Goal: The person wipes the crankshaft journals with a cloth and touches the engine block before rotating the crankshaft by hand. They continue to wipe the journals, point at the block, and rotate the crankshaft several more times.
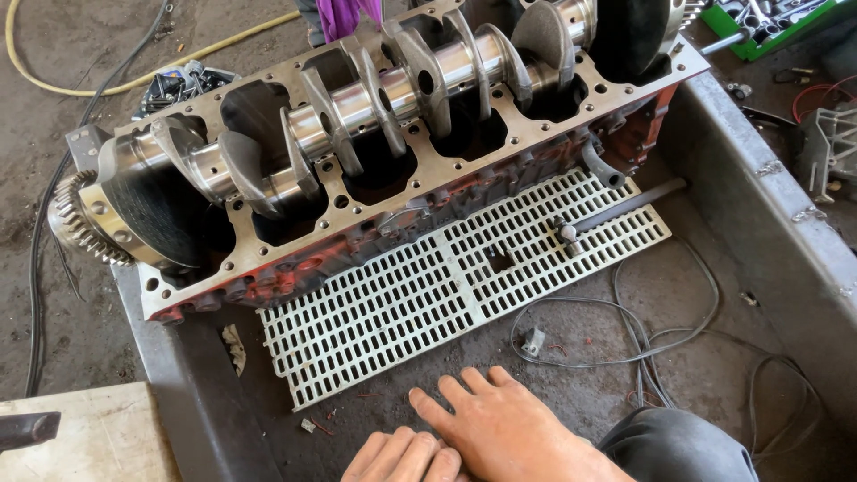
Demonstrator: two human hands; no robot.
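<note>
At the bottom middle of the frame, the fingers (446, 397) of the right hand (500, 428) lie spread and flat on the dirty floor of a metal tray (759, 205), holding nothing. Just left of it the left hand (406, 455) shows only partly at the bottom edge; its fingers rest together, slightly curled, and appear empty too, though the palm is cut off by the frame. A dark trouser knee (678, 446) sits at the lower right. Just above the fingertips lies a white plastic grate (428, 295), slotted and with a small broken hole near its middle, running from lower left toward centre right. A thin grey wire (625, 308) loops over the tray floor to the right of the grate, and a metal rod (625, 205) rests on the grate's upper right end. Beyond the grate, filling the upper half of the frame, stands an orange-painted engine block (428, 205), turned underside up. A shiny crankshaft (357, 107) already lies along its bearing seats, with a toothed gear (76, 223) at the left end. No bearing caps are seen over the shaft and the bolt holes around it stand empty, so the block looks only partly assembled. A green tool tray (768, 22) sits at the upper right, and a yellow hose (107, 85) curves across the ground at the upper left.
</note>
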